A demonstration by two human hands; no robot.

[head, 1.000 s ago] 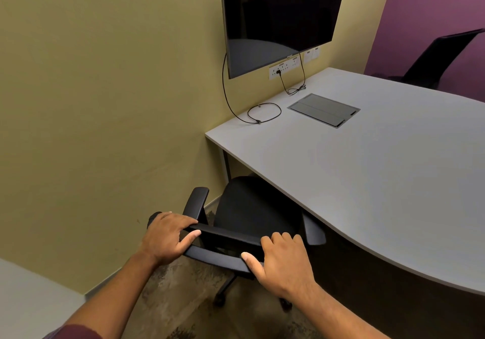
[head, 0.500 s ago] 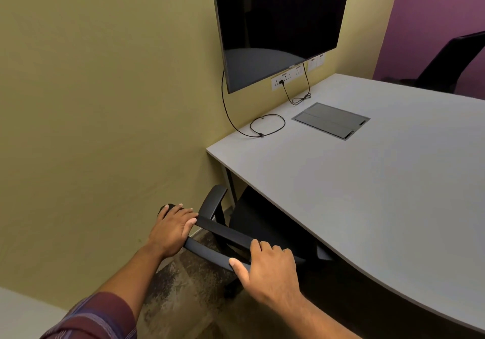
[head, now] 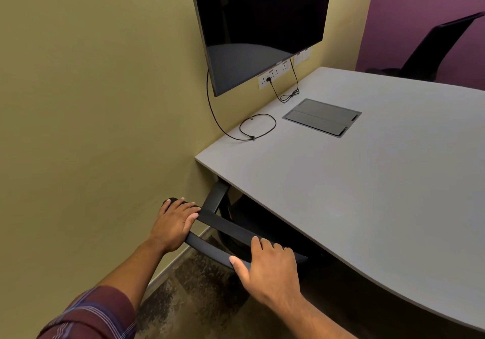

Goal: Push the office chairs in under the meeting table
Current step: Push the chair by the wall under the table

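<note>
A black office chair (head: 223, 227) stands at the near left corner of the grey meeting table (head: 367, 194). Its seat is mostly hidden under the tabletop; the backrest top and the left armrest still show. My left hand (head: 174, 224) grips the left end of the backrest top. My right hand (head: 267, 267) rests on the backrest's right part, fingers over its edge. A second black chair (head: 441, 47) stands at the far side of the table by the purple wall.
A yellow wall runs close on the left, with a dark wall screen (head: 262, 23) above the table. Black cables (head: 258, 127) and a flush cable hatch (head: 322, 117) lie on the tabletop. Dark mottled carpet (head: 189, 299) covers the floor below.
The chair has rolled forward under the table with both hands on its backrest; the seat, fully visible a second ago, is now almost hidden by the tabletop.
</note>
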